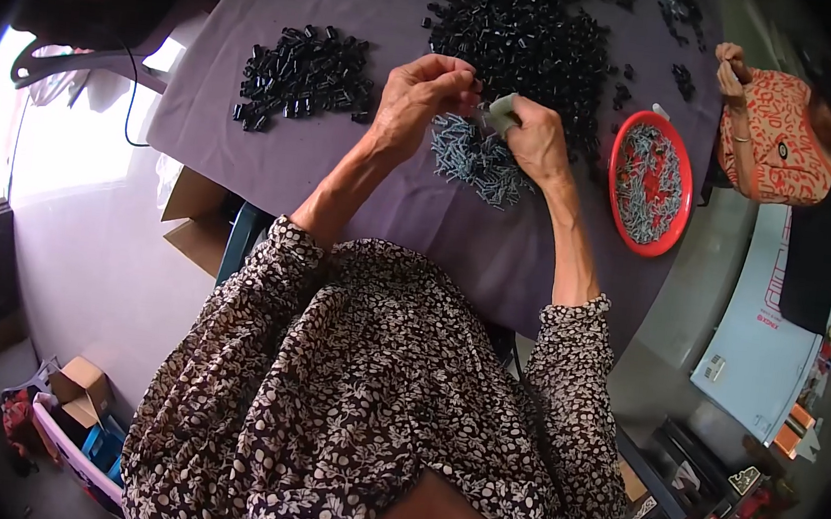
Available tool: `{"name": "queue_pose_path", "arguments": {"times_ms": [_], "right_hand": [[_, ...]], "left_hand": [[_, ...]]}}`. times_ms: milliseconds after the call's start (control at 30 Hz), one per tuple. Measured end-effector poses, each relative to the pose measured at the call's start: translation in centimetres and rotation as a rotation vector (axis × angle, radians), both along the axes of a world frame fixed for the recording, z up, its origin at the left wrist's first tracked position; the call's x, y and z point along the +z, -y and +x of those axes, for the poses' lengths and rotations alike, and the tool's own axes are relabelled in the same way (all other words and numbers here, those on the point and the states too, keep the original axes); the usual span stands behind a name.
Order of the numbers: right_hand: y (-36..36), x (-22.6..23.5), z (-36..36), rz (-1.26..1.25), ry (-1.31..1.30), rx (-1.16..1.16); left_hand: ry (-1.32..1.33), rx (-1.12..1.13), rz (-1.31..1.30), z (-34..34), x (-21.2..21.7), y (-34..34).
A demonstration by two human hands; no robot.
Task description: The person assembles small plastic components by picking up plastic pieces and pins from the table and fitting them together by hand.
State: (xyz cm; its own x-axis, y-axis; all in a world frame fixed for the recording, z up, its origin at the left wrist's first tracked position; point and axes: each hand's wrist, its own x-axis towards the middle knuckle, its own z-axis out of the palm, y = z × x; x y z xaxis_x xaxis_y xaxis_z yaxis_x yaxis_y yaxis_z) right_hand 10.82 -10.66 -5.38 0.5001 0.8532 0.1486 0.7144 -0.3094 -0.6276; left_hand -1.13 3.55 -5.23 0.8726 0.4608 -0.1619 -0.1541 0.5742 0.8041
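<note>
My left hand [419,98] is closed in a pinch above the table; what sits between its fingertips is too small to make out. Close beside it, my right hand [537,143] pinches a pale green piece of cloth or rubber [502,114], which covers its fingertips. Just below both hands lies a pile of small grey screws [479,169]. A large heap of small black cylindrical parts [517,39] spreads beyond my hands. Left of my left hand is a smaller pile of similar black parts [305,79].
A red oval tray [615,184] holding more screws stands at the right edge of the cloth-covered table [215,155]. Another person [777,139] in orange patterned clothing sits at the right. A cardboard box [197,223] is below the table's left side.
</note>
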Motion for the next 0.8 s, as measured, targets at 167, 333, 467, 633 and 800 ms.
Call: {"name": "queue_pose_path", "arguments": {"times_ms": [167,333,467,633,800], "right_hand": [[-0.7,-1.0,-1.0,-0.046,0.341,0.102],[-0.8,-0.9,-1.4,-0.021,0.417,0.130],[-0.3,-0.9,-1.0,-0.016,0.444,0.116],[1.0,2.9,-0.9,0.201,-0.580,-0.114],[0.9,5.6,-1.7,0.233,-0.528,-0.054]], "left_hand": [[-0.040,0.009,-0.008,-0.5,-0.7,0.0],[-0.008,-0.031,0.006,-0.7,-0.6,0.2],[0.050,-0.077,-0.007,-0.6,-0.5,0.6],[0.036,-0.095,-0.024,-0.5,0.4,1.4],[0.012,-0.107,0.130,-0.6,0.9,1.7]]}}
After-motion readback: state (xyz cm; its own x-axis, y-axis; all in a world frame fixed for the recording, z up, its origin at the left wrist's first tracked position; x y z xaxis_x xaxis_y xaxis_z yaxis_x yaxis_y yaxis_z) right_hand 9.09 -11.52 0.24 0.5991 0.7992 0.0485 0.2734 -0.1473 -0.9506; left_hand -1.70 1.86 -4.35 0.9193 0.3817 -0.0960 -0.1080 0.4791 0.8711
